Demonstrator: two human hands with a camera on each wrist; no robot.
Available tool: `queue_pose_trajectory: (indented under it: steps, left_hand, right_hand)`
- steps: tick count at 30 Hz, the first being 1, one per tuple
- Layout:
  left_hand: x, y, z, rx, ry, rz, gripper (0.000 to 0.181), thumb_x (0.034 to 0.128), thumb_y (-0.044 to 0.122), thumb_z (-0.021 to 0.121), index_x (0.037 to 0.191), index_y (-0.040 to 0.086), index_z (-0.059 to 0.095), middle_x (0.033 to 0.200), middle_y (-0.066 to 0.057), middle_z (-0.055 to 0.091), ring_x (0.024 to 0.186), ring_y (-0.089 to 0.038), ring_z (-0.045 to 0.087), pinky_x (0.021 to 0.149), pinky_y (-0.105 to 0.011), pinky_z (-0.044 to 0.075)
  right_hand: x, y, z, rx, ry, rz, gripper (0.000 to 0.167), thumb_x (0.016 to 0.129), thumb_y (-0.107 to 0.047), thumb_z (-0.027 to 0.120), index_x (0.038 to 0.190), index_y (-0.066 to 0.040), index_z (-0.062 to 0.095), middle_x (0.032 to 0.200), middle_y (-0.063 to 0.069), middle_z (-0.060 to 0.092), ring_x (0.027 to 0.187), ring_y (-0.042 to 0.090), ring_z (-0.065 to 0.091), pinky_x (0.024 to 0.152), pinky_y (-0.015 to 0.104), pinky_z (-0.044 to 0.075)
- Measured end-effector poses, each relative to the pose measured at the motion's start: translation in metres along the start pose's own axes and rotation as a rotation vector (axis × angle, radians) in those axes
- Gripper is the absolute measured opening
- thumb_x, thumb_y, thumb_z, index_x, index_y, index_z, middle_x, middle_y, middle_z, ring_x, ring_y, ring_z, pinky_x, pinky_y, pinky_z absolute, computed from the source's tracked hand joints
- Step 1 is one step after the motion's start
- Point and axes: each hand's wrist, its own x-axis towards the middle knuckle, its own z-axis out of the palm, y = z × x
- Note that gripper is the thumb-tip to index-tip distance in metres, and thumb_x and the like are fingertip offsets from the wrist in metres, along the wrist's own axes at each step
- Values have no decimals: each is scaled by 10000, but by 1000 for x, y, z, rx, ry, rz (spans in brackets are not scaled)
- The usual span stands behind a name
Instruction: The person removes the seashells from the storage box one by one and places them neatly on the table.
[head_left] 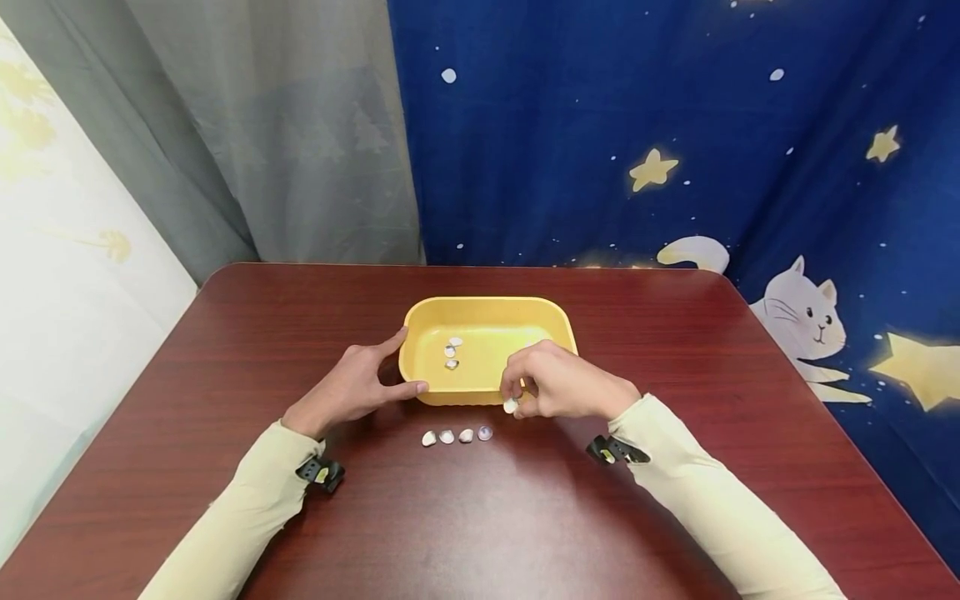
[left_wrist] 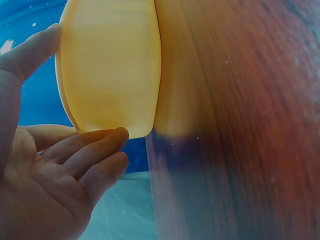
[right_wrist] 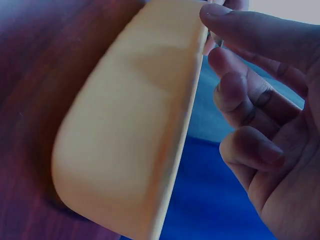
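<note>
A yellow basin (head_left: 491, 398) stands on the table, with several small shells (head_left: 450, 352) lying inside at its left. My left hand (head_left: 356, 385) holds the basin's left end, thumb at the front rim and fingers along the side; the left wrist view shows this hand (left_wrist: 65, 175) against the basin wall (left_wrist: 110, 65). Above the front rim, towards the right, my right hand (head_left: 558, 382) pinches a whitish shell (head_left: 511, 405) between thumb and fingertips. In the right wrist view the shell (right_wrist: 216, 39) is mostly hidden by the fingers of that hand (right_wrist: 270, 100), beside the basin (right_wrist: 120, 110).
In front of the basin, a row of several shells (head_left: 447, 437) lies on the dark red wooden table (head_left: 480, 517). Behind the table hang a grey curtain (head_left: 300, 125) and a blue one (head_left: 540, 150) with stars and a cat.
</note>
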Motion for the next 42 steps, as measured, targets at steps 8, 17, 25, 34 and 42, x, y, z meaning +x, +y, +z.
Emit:
queue_pose_trajectory:
  steps: [8,17,25,34,42]
  left_hand:
    - [0,0,0,18,-1,-15,1039,822,650,715,1583,83,293,1281,-207,675,1071,-244,605,918,-413,495]
    - [0,0,0,29,-13,-28,1051,817,678,700,1582,83,294,1425,-212,585,1117,-254,608,967,-442,499]
    - [1,0,0,27,-16,-19,1055,816,686,694,1580,76,296,1453,-212,559,1203,-283,614,1005,-469,494]
    - [2,0,-1,24,-15,-19,1052,817,680,698,1581,80,293,1469,-205,546,1190,-271,614,993,-454,498]
    - [4,1,0,24,-25,-27,1056,817,679,700,1583,79,288,1396,-214,607,1160,-266,612,970,-440,502]
  right_hand:
    - [-8,-8,16,-74,-4,27,166,752,-132,859,795,-209,719,735,-103,639,692,37,552,670,187,456]
    - [-13,-16,37,-271,47,35,159,750,-133,830,740,-207,690,731,-111,624,664,46,567,612,242,469]
    - [-15,-22,57,-328,91,59,264,713,-123,831,635,-215,596,678,-105,567,590,71,500,547,256,419]
    - [-13,-20,68,-305,117,134,226,717,-135,848,655,-196,639,646,-100,572,604,66,475,551,262,414]
    - [-14,-19,71,-242,137,216,187,710,-121,846,680,-184,673,634,-90,604,609,62,497,556,233,401]
